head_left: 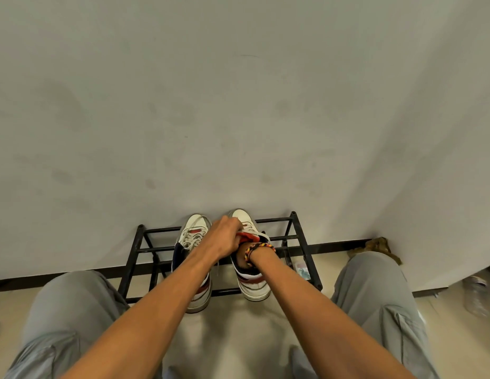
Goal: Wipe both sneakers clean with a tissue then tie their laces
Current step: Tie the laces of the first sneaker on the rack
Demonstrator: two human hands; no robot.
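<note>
Pointing their toes at the wall, both sneakers sit lengthwise across the black shoe rack (291,236) — heels toward the person. The left sneaker (193,236) is white with a red patch, navy collar and loose laces; the right sneaker (250,285) matches, with a red tongue and red heel stripe. The left hand (224,239) curls over the right sneaker's tongue, gripping it. The right hand (242,255) reaches into that shoe's opening — its fingers are hidden, so its grip cannot be told. A braided bracelet (259,248) circles its wrist.
</note>
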